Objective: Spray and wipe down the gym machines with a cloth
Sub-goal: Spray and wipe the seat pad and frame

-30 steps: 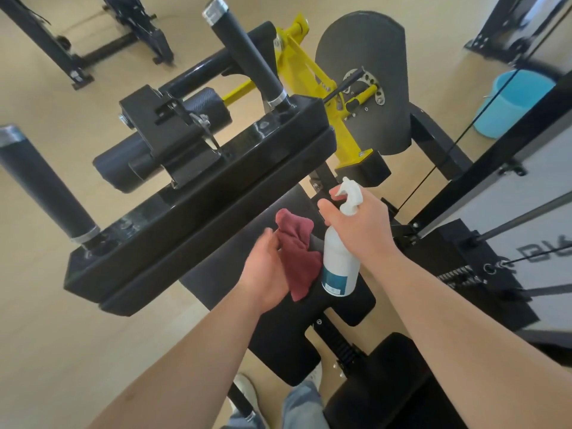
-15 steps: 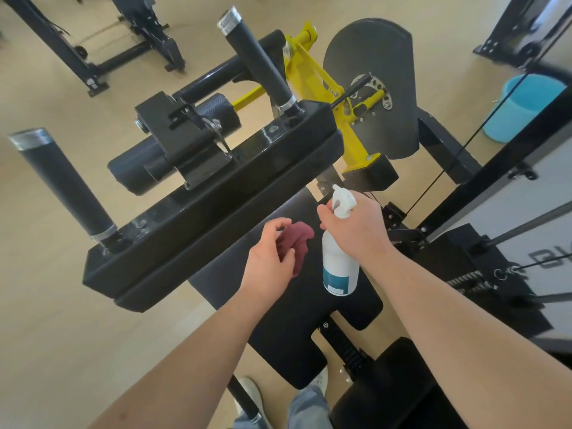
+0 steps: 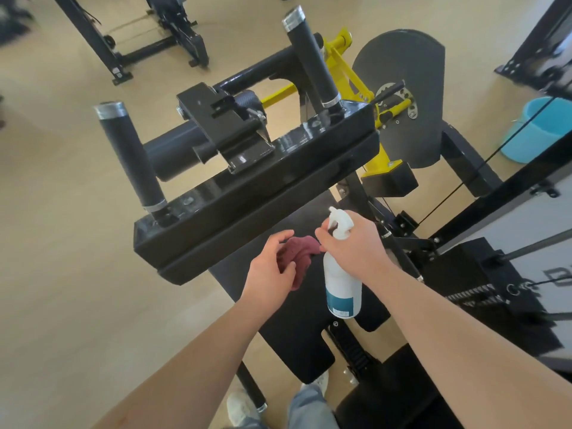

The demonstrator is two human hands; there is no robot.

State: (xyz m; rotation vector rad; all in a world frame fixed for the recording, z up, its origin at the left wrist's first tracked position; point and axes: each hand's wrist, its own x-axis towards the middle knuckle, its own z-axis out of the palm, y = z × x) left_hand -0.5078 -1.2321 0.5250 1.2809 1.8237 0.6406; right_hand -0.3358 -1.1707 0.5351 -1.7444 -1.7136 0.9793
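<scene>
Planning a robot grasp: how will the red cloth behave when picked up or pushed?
Probably floppy: the cloth sits in bunched folds in the left hand, so it won't hold a shape. Likely light, as a few fingers carry it. Pushed over the seat pad, it may crumple rather than slide flat.

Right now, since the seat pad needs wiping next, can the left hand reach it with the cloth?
Probably yes: the left hand holds the maroon cloth above the seat pad, nothing between them. The padded crossbar covers only its far end, and the spray bottle hangs to the right.
</scene>
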